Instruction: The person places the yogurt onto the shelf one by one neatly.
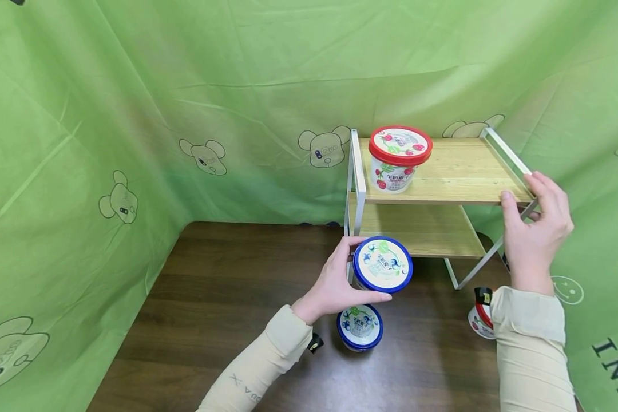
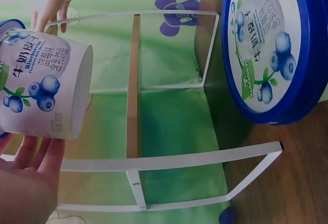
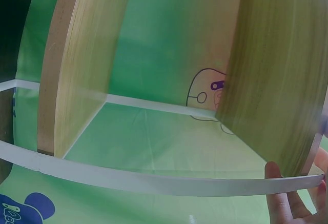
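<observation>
My left hand (image 1: 335, 289) grips a blueberry milk cup (image 1: 383, 264) with a blue-rimmed lid, held up in front of the shelf's left side. In the left wrist view, blueberries are printed on that cup's (image 2: 41, 88) wall, and the fingers lie along its side. My right hand (image 1: 541, 229) holds the front right corner of a two-tier rack (image 1: 463, 171) with wooden boards and a white metal frame. Its fingertips (image 3: 273, 171) show under the top board in the right wrist view. A red-lidded strawberry cup (image 1: 399, 163) stands at the left of the top board.
A second blue-lidded cup (image 1: 360, 327) stands on the dark wood table (image 1: 226, 297), below my left hand. Another red-lidded cup (image 1: 480, 323) is partly hidden behind my right sleeve. Green cloth (image 1: 268, 74) with bear drawings hangs behind and on both sides.
</observation>
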Action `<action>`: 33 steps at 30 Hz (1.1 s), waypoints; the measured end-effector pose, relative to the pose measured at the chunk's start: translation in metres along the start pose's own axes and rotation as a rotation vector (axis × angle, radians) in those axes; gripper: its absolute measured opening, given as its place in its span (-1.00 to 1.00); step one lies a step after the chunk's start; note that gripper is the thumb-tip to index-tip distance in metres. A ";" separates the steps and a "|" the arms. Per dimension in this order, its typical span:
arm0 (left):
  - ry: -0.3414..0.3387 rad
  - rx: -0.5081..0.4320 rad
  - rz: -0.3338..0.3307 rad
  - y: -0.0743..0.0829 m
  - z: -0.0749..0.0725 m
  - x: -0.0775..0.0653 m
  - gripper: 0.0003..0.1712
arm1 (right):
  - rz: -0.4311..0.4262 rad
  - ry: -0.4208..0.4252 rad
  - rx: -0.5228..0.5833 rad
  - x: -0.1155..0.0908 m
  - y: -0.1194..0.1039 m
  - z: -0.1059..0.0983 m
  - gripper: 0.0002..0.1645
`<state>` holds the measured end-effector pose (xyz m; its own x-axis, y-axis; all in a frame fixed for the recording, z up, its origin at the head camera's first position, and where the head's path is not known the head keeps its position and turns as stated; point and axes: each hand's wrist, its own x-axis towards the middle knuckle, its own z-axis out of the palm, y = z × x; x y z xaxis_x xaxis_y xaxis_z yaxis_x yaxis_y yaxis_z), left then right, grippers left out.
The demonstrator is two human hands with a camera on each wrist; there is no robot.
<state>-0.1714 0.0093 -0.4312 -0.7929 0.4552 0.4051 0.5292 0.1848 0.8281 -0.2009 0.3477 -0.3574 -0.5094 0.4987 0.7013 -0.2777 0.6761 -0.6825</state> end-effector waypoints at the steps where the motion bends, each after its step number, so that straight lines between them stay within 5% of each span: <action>1: -0.003 -0.001 0.001 0.000 0.001 0.000 0.14 | -0.001 0.000 0.000 0.000 0.000 0.000 -0.55; 24: 0.001 0.049 0.084 0.014 0.017 0.013 0.32 | -0.003 -0.001 -0.004 0.000 0.000 0.000 -0.55; 33: -0.011 0.060 0.081 0.017 0.021 0.019 0.25 | 0.007 -0.014 -0.002 -0.001 -0.004 -0.001 -0.55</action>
<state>-0.1708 0.0391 -0.4172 -0.7433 0.4803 0.4657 0.6093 0.1986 0.7677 -0.1984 0.3451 -0.3548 -0.5221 0.4958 0.6940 -0.2729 0.6738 -0.6867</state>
